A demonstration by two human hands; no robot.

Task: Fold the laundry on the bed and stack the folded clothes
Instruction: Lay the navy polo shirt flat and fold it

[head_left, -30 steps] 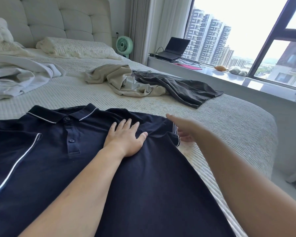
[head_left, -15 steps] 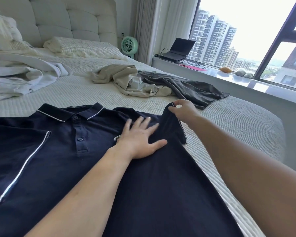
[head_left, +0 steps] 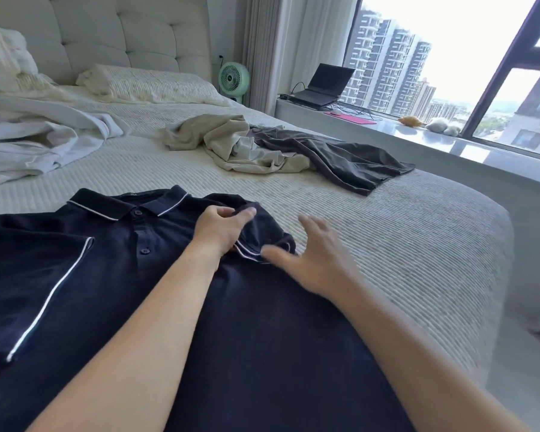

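On the left of the bed (head_left: pixel 340 219) lies a heap of white bedding (head_left: pixel 38 141), with a pillow (head_left: pixel 150 85) behind it against the padded headboard (head_left: pixel 131 32). Nearest the camera a navy polo shirt (head_left: pixel 100 275) is spread flat, front up, its white-edged collar pointing toward the headboard and its long axis running back toward the person. A small label inside the collar is too tiny to read. The left hand (head_left: pixel 222 229) rests on the shirt's chest, fingers curled, pinching the right sleeve folded inward. Just beside it, the right hand (head_left: pixel 312 260), blurred, hovers with fingers spread over the sleeve's cuff and the bed, holding nothing. Farther back sit a crumpled beige garment (head_left: pixel 231 145) and a dark grey shirt (head_left: pixel 340 160), touching. A green fan (head_left: pixel 234 79) and a laptop (head_left: pixel 325 85) stand by the window.
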